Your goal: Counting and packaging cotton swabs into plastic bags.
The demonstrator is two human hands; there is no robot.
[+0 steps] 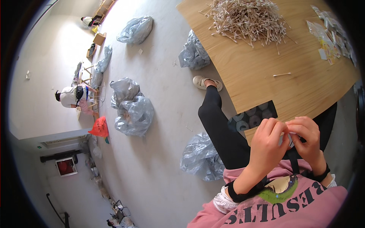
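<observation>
Spreading before you, the smooth, wood-grained surface (pixel 247 76) bears a loose heap of slender cotton swabs (pixel 247 22). By its near edge, your left hand (pixel 269 137) and right hand (pixel 306 136) pinch a mostly hidden small pale piece (pixel 291 141) between nearly closed fingers; probably light and flimsy, it suits an edge grip.

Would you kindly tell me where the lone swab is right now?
In the head view, the lone swab lies right of centre on the table, below the swab pile and above the left hand and right hand.
</observation>
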